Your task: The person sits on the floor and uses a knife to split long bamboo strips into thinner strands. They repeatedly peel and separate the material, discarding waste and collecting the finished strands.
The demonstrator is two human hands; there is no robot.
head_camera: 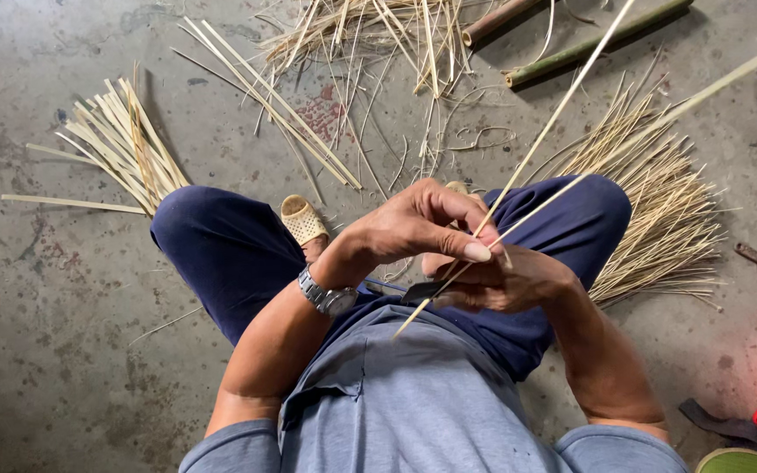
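While the left hand (422, 229) pinches a thin bamboo strip (543, 140) between thumb and curled fingers, the right hand (505, 282) sits just beneath it, closed around the handle of a small dark knife (422, 291) whose blade lies against the strip's near end. Both hands meet over the person's lap, touching or nearly so, and the left is the higher of the two on the strip. From that grip the strip appears split into two slender lengths that run up and away to the right of the hands, their long axis slanting from the lap toward the far right corner of the view. A metal wristwatch (329, 298) sits on the left wrist. Just beyond the hands are knees in dark blue trousers (229, 250) and a woven tan slipper (303, 219). Farther out on the concrete floor (54, 333), a fanned pile of fine slivers (659, 210) lies to the right, a bundle of flat splints (124, 144) to the left, and green bamboo poles (593, 44) beyond.
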